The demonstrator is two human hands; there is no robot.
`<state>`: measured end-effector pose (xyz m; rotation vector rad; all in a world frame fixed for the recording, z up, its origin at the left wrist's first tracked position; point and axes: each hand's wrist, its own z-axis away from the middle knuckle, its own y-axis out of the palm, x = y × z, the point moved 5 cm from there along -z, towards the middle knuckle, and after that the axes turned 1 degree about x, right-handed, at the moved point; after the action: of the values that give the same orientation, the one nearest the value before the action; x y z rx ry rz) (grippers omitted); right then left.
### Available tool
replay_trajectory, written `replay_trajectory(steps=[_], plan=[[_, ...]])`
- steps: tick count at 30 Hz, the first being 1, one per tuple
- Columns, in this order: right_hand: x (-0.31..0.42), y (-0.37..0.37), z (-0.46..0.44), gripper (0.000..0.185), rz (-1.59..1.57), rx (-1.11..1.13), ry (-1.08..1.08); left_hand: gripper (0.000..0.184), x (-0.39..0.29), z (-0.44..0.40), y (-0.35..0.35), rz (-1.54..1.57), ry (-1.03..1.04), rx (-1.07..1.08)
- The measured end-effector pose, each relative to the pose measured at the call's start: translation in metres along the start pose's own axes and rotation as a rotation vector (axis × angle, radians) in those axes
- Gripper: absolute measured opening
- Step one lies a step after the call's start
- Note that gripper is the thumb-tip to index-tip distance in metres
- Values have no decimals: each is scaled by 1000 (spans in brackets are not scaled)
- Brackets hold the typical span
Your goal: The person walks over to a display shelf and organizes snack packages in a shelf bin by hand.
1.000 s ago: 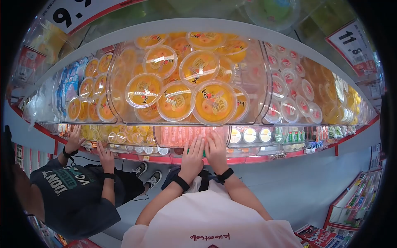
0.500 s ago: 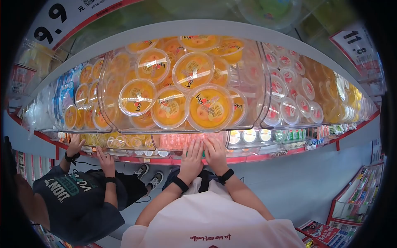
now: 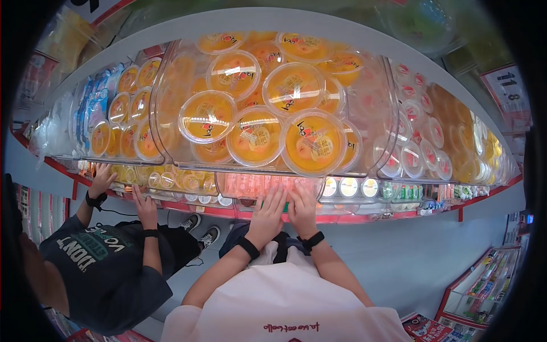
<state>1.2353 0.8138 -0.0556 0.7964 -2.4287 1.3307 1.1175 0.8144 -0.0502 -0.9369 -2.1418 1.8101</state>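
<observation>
My left hand (image 3: pixel 266 212) rests with its fingers stretched forward at the front of a lower clear bin holding pink packs (image 3: pixel 250 185). Close beside it is my right hand (image 3: pixel 303 210), its fingers also extended over the same bin's front. Neither hand holds anything that I can see; the fingertips overlap the pink packs, and I cannot tell whether they touch them. Just above them, a large clear bin (image 3: pixel 364 171) is filled with round, clear-lidded cups of orange-yellow food (image 3: pixel 313 143), stacked at a tilt.
To the left a co-worker in a dark printed T-shirt (image 3: pixel 85 248) has both hands at the lower bins. White-lidded tubs (image 3: pixel 349 187) and green packs (image 3: pixel 408 188) sit to the right. A red-edged display case (image 3: pixel 473 290) stands at lower right. A price sign (image 3: pixel 507 85) hangs upper right.
The view has shifted, so the bins appear slightly higher and the orange cups farther right. My hands have drawn slightly apart at the same bin.
</observation>
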Motion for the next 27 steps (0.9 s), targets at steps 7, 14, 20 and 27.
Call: replay_trajectory(steps=[7, 14, 20, 27], plan=[[1, 3, 1, 30, 30, -4, -48, 71, 11, 17, -5, 88, -32, 31], [3, 4, 4, 35, 128, 16, -133, 71, 9, 29, -13, 50, -83, 32], [4, 10, 3, 42, 203, -11, -173, 72, 11, 32, -10, 50, -79, 19], [6, 11, 1, 47, 214, -29, -140, 71, 13, 30, -2, 81, -71, 55]])
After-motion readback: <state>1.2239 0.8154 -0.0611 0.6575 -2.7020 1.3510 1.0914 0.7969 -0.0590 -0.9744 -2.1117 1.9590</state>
